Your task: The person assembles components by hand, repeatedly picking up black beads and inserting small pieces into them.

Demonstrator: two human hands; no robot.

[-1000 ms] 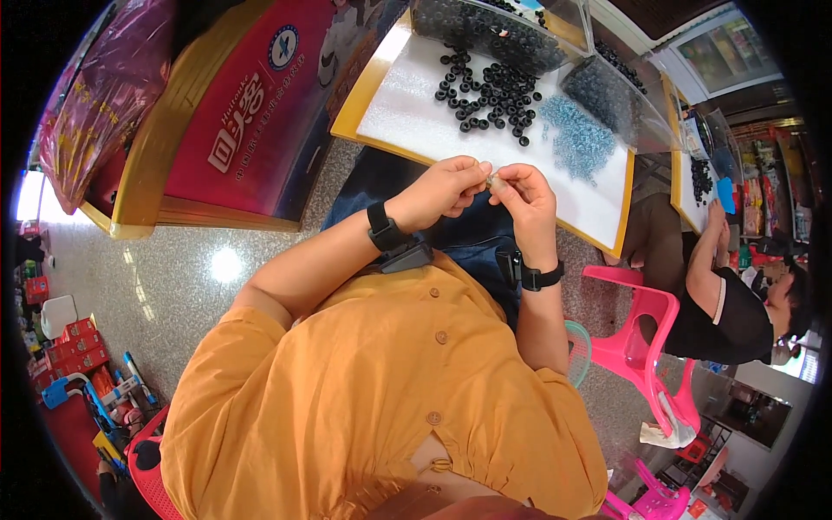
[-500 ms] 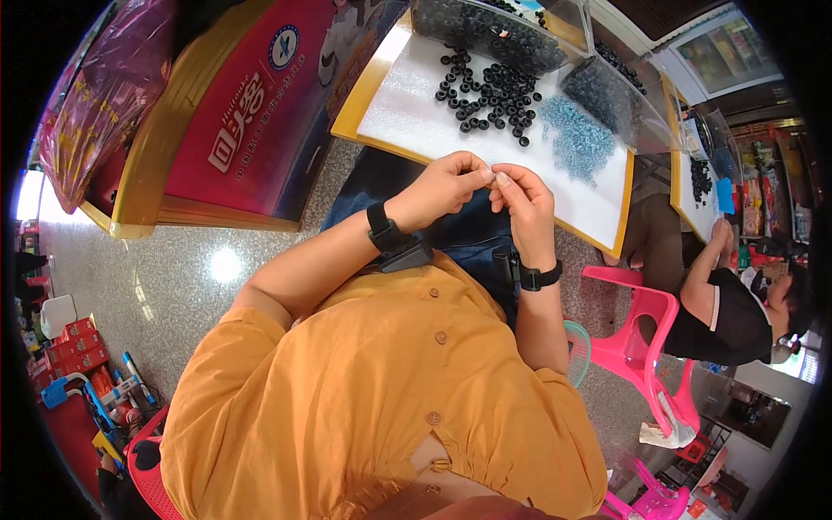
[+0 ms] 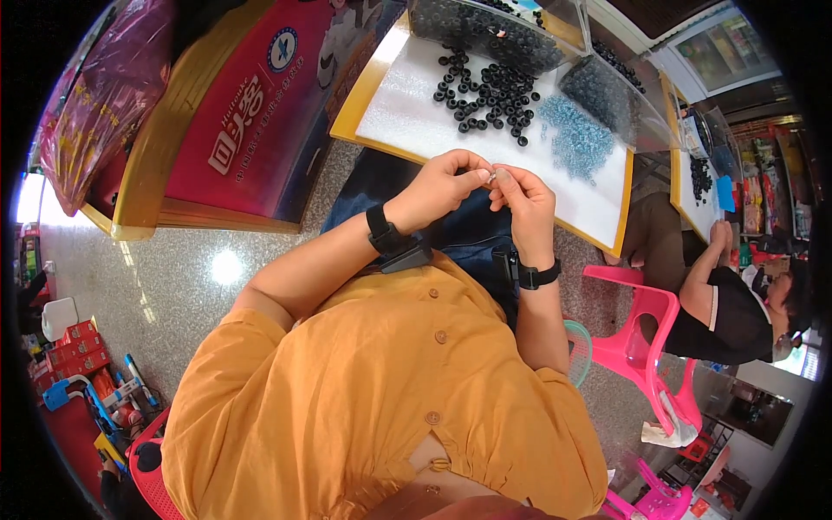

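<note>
My left hand (image 3: 439,189) and my right hand (image 3: 529,206) meet fingertip to fingertip just past the near edge of the table, above my lap. Both are closed in a pinch. A tiny pale glint shows between the fingertips, too small to name. Beyond them, a loose group of black ring-shaped pieces (image 3: 496,97) lies on the white table mat (image 3: 399,108). To its right spreads a pile of small clear light-blue pieces (image 3: 579,143), nearest my right hand.
Clear bins of black pieces, a back one (image 3: 485,35) and a right one (image 3: 607,95), stand on the table. Left is a red counter (image 3: 251,130) with a wooden edge. A pink plastic chair (image 3: 646,325) stands to the right. Another person (image 3: 728,316) sits at a further table.
The fingertips have shifted slightly, and a small glint now shows between them. Both hands stay in nearly the same place.
</note>
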